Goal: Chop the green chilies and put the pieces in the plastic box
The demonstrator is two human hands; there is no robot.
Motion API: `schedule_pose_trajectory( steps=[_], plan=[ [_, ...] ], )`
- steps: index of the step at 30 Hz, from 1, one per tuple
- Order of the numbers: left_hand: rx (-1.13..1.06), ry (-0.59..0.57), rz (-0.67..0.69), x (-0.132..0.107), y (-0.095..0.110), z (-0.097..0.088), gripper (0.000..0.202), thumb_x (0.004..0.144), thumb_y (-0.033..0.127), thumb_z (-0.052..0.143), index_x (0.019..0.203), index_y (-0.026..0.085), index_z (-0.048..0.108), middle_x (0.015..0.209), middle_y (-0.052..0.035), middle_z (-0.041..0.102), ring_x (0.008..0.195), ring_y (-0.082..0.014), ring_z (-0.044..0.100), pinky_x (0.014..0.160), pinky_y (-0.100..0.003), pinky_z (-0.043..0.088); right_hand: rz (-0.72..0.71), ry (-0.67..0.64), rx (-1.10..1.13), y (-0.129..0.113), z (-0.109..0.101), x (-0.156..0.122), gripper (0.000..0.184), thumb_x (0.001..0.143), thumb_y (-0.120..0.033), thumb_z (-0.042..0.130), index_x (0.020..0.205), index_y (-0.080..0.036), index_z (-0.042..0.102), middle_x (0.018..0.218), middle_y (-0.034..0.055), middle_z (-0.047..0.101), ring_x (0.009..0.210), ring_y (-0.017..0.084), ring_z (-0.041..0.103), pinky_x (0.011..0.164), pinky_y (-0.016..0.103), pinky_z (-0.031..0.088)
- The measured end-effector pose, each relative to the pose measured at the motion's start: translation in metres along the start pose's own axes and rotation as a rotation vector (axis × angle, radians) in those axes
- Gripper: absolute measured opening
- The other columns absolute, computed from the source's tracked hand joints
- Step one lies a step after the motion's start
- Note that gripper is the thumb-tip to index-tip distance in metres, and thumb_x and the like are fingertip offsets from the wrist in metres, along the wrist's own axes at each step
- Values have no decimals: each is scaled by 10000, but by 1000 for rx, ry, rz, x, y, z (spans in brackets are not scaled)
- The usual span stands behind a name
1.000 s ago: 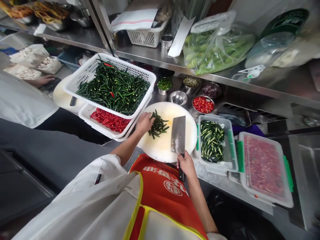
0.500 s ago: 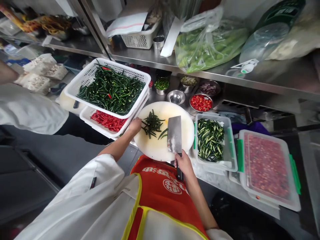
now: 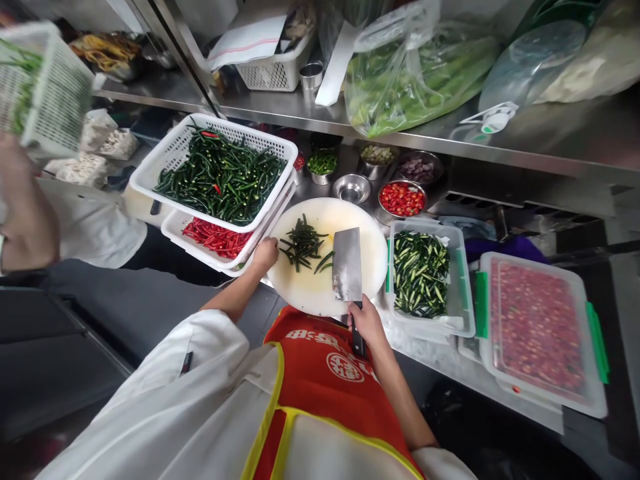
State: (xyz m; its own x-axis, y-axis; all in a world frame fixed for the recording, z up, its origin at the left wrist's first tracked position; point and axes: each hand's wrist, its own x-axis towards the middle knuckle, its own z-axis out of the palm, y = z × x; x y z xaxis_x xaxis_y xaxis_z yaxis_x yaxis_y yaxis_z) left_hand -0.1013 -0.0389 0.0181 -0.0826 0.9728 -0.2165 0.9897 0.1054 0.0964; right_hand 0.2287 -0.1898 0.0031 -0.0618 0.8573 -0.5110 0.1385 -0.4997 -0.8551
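Observation:
My right hand (image 3: 367, 321) is closed round the black handle of a cleaver (image 3: 347, 265), whose wide blade lies flat on the round white cutting board (image 3: 326, 288). A small heap of green chillies (image 3: 302, 242) lies on the board to the left of the blade. My left hand (image 3: 265, 255) is at the board's left edge, fingers curled, beside the stacked baskets. What it grips is unclear.
A white basket of green chillies (image 3: 221, 175) sits on a basket of red chillies (image 3: 216, 239). Right of the board stand a tub of cut green chillies (image 3: 421, 272) and a tub of red mince (image 3: 536, 327). Small steel bowls (image 3: 403, 199) line the back. Another person's hand (image 3: 23, 212) lifts a basket (image 3: 45, 87) at far left.
My left hand has drawn back from the chilli heap to the board's left edge. At the left, another person has raised a white basket into view. The cleaver has stayed put.

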Motion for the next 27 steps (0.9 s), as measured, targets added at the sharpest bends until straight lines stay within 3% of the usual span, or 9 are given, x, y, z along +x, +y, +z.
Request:
schedule_pose_trajectory(
  steps=[9,14,20,27],
  plan=[
    [-70,65,-97,-29,-5,16,282,820,76,501,1034,155,666,1096,-148,640,929,-248,657,843,-342,520,20,-9,86,6,0,0,210,853,-431,568,871,-249,464,609,-66,553,440,147,540,380,264,449],
    [-162,142,-176,-40,-1,23,278,812,75,502,1015,155,675,1096,-135,636,1000,-254,639,898,-347,514,33,5,183,8,0,-6,257,811,-445,630,847,-247,471,592,-70,548,431,139,524,382,260,446],
    [-362,311,-291,-54,-3,39,285,814,89,511,1032,132,690,1117,-129,631,1012,-235,637,1025,-352,485,60,16,189,8,-1,-19,274,800,-457,644,833,-245,474,562,-82,537,408,132,509,382,260,437],
    [-596,426,-319,-65,-4,57,290,840,136,493,1046,138,698,1123,-128,651,1072,-227,628,1055,-351,473,75,101,208,-1,12,-36,318,761,-482,675,825,-243,477,569,-75,552,411,136,519,399,270,440]
  ],
)
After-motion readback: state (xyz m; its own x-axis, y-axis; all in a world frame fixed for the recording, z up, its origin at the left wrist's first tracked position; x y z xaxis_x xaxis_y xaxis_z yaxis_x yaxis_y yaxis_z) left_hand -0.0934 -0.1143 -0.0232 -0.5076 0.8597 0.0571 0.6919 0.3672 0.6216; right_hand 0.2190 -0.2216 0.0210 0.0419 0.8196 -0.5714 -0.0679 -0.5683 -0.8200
